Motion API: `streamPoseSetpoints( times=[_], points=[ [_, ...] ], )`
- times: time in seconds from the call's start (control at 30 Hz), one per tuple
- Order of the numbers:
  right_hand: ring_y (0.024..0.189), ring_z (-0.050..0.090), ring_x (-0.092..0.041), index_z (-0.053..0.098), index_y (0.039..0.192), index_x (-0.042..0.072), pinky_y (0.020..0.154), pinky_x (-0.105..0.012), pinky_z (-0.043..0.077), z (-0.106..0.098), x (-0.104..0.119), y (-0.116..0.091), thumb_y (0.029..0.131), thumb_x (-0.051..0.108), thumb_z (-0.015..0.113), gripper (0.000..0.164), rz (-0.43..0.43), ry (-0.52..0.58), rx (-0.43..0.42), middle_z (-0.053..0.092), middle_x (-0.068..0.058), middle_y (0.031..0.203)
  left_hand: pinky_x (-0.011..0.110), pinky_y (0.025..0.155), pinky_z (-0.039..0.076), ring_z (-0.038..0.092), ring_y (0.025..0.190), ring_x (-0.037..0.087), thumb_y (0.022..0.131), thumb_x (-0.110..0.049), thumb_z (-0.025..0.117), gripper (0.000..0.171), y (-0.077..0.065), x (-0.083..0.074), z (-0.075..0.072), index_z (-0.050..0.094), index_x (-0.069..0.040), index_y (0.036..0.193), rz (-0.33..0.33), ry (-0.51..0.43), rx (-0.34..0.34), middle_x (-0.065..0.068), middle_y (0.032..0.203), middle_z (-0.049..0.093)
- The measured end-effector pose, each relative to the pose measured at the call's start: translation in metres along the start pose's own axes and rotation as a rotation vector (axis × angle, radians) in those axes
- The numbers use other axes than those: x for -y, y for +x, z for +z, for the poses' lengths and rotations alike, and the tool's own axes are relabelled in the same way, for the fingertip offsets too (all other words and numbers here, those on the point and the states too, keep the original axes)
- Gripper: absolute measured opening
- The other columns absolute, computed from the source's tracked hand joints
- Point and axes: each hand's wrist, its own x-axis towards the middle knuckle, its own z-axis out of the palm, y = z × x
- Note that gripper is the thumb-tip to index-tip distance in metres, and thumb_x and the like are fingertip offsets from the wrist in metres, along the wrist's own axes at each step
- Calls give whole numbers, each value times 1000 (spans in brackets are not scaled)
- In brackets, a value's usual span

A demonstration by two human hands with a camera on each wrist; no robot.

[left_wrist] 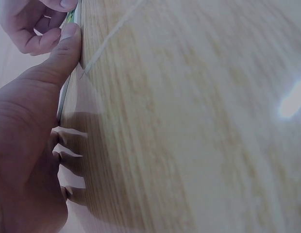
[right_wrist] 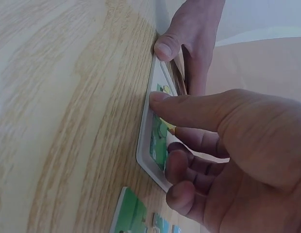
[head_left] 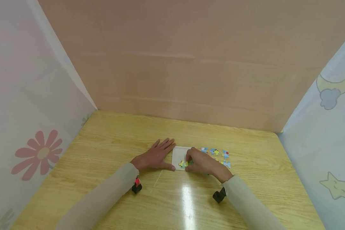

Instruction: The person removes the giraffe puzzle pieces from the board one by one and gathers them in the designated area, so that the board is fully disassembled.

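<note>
A white puzzle tray (head_left: 178,154) lies on the wooden table between the two hands. My left hand (head_left: 156,158) rests with straight, spread fingers at its left side, and the thumb (left_wrist: 68,41) touches the near left corner. The right hand (head_left: 202,162) reaches over the right part of the tray, fingers curled. In the right wrist view its thumb and fingers close about a green puzzle piece (right_wrist: 159,148) low inside the frame; fingers partly cover it. Left of that hand, a yellow-and-green puzzle piece (head_left: 182,164) sits along the tray's near edge.
Several loose blue and yellow puzzle pieces (head_left: 215,151) lie right of the tray, some behind the right hand. A green loose piece (right_wrist: 131,213) lies just outside the tray's corner. A tan partition (head_left: 189,80) stands behind the table (head_left: 118,127), with patterned sheets on both sides.
</note>
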Motion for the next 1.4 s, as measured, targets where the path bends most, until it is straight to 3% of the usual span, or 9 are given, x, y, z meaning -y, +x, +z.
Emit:
streamPoseSetpoints(
  times=[0.2, 0.43, 0.6, 0.77, 0.9, 1.13, 1.4],
  points=[
    [103, 66, -18, 67, 112, 7, 90, -40, 58, 1, -2, 1, 93, 19, 84, 28, -6, 70, 5, 70, -5, 114, 61, 137, 2, 0, 171, 30, 96, -74, 62, 110, 0, 0, -2, 13, -13, 173, -2, -2, 6, 6, 183, 3],
    [107, 67, -20, 70, 117, 7, 95, -44, 58, 3, -3, 2, 93, 19, 84, 30, -7, 75, 7, 70, -5, 118, 63, 136, 4, 3, 171, 32, 96, -71, 65, 108, -1, -1, -2, 17, -11, 173, 7, -16, -9, 8, 183, 6],
    [100, 64, -15, 70, 111, 11, 88, -36, 57, 4, -5, 2, 95, 18, 82, 21, -48, 69, -14, 68, -3, 113, 63, 136, 5, 5, 171, 33, 96, -70, 66, 108, -1, -2, -2, 18, -10, 172, 6, -11, -15, 8, 183, 7],
    [85, 61, -9, 69, 108, 14, 74, -27, 53, 1, -6, 0, 106, 15, 67, 3, -91, 134, -15, 69, -1, 108, 61, 137, 4, 3, 171, 31, 96, -73, 64, 109, 0, -2, -2, 16, -12, 173, -5, -3, -5, 6, 183, 5],
    [70, 60, -10, 69, 109, 15, 64, -26, 53, -6, -6, -4, 110, 16, 60, 10, -76, 227, -4, 70, -2, 102, 60, 137, 3, 2, 171, 29, 95, -74, 63, 110, 0, -2, -2, 14, -14, 173, -10, 1, 4, 4, 183, 4],
    [78, 56, -14, 70, 109, 13, 64, -26, 49, -20, -11, -14, 110, 17, 60, 10, -52, 228, -64, 71, -6, 99, 60, 137, 2, 1, 171, 28, 94, -76, 63, 111, 2, 0, 0, 13, -16, 174, -18, 9, 6, 3, 183, 4],
    [78, 56, -15, 68, 108, 11, 64, -26, 49, -34, -34, -36, 109, 15, 62, 7, -11, 213, -131, 70, -7, 99, 60, 137, 3, 1, 171, 29, 95, -75, 63, 111, 1, 3, 3, 13, -15, 173, -5, 4, 2, 4, 183, 3]
  ],
)
